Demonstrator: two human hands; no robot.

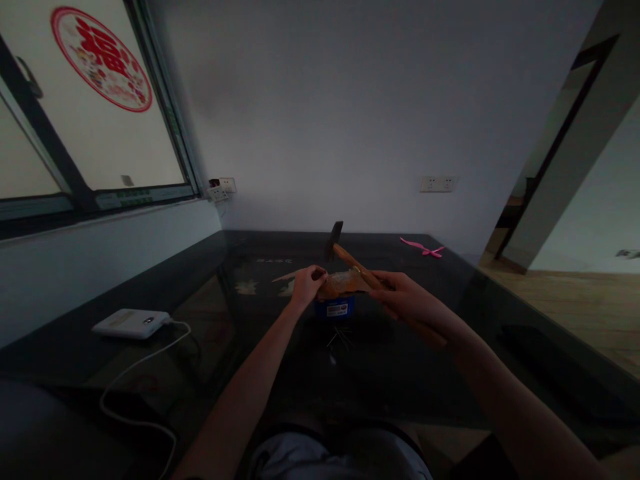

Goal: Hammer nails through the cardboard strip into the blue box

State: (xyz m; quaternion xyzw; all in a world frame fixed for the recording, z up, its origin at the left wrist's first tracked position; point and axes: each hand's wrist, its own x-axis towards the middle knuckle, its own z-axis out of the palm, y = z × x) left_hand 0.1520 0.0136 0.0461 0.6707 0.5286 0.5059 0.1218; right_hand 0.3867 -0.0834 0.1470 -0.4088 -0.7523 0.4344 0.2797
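Observation:
My right hand (pixel 400 293) is wrapped round the wooden handle of a hammer (pixel 349 257), whose dark metal head is raised up and to the left. Below the hammer, an orange-brown piece with a pale, shiny top (pixel 344 283) rests on a blue box (pixel 337 308) with a white label. At the left end of the brown piece, my left hand (pixel 307 287) has its fingertips pinched together. What lies between them is too small to make out. Several thin nail-like pins (pixel 341 337) lie on the dark table (pixel 300 380) in front of the box.
A white power bank (pixel 131 323) with a white cable (pixel 145 363) lies at the left. Pink scissors-like pieces (pixel 423 248) lie at the back right. A flat dark object (pixel 560 370) is by the right edge. A wall (pixel 325 133) borders the table's back.

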